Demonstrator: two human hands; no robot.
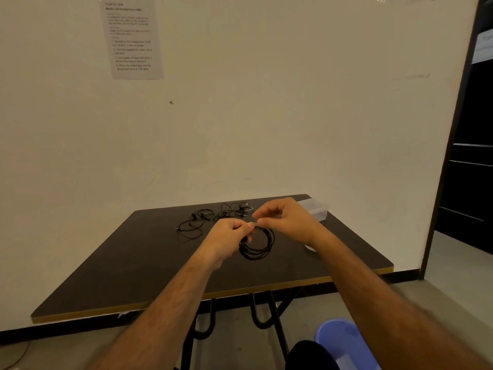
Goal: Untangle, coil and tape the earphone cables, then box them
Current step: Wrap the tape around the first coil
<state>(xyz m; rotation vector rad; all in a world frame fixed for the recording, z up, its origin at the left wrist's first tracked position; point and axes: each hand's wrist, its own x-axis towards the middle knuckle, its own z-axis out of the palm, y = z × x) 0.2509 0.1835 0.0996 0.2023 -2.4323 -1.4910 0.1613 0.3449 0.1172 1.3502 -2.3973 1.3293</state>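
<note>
A coiled black earphone cable hangs in a loop above the dark table. My left hand pinches the top of the coil. My right hand meets it there, fingertips closed on a small pale piece, probably tape, at the coil's top. Behind my hands, tangled black earphone cables lie spread on the table. A clear plastic box sits at the table's far right corner, partly hidden by my right hand. A tape roll peeks out under my right wrist.
The table stands against a white wall with a printed sheet taped up. A blue plastic stool is on the floor at lower right. A dark doorway opens on the right.
</note>
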